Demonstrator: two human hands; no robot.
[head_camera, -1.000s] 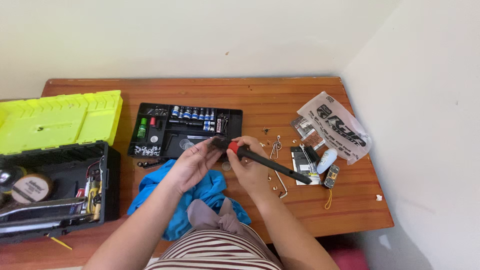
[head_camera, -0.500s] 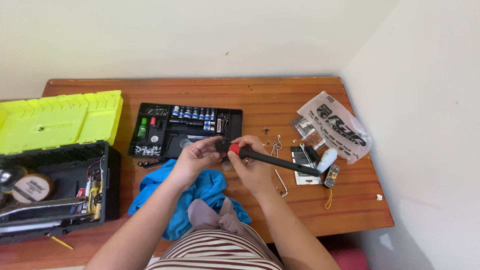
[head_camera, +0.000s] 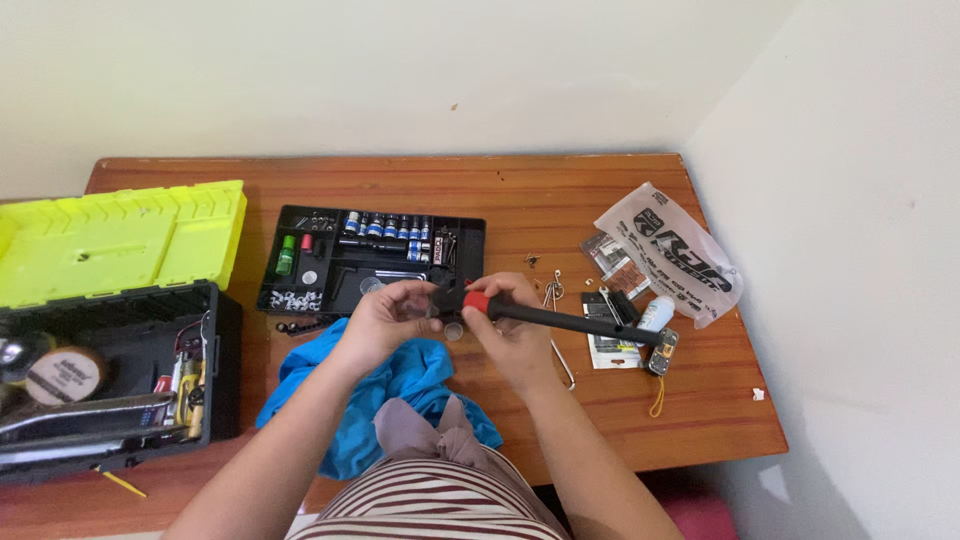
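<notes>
Over the wooden table (head_camera: 520, 200), my right hand (head_camera: 515, 335) grips a long black tool (head_camera: 570, 322) with a red collar near its head, its handle pointing right. My left hand (head_camera: 385, 320) pinches the tool's black head end, fingers closed on it. Just behind both hands lies an open black socket set tray (head_camera: 330, 275) with a row of blue-banded sockets and small bits. A blue cloth (head_camera: 400, 385) lies beneath my forearms at the table's near edge.
An open toolbox (head_camera: 110, 370) with a yellow-green lid (head_camera: 120, 240) stands at the left, full of tools and tape. At the right lie a printed plastic bag (head_camera: 670, 250), small packets, a white tube, loose screws and a metal hex key (head_camera: 562, 362). A white wall borders the right side.
The tool's handle has swung slightly, its far end shifting right toward the packets. Both hands stay on the tool head with small finger movements.
</notes>
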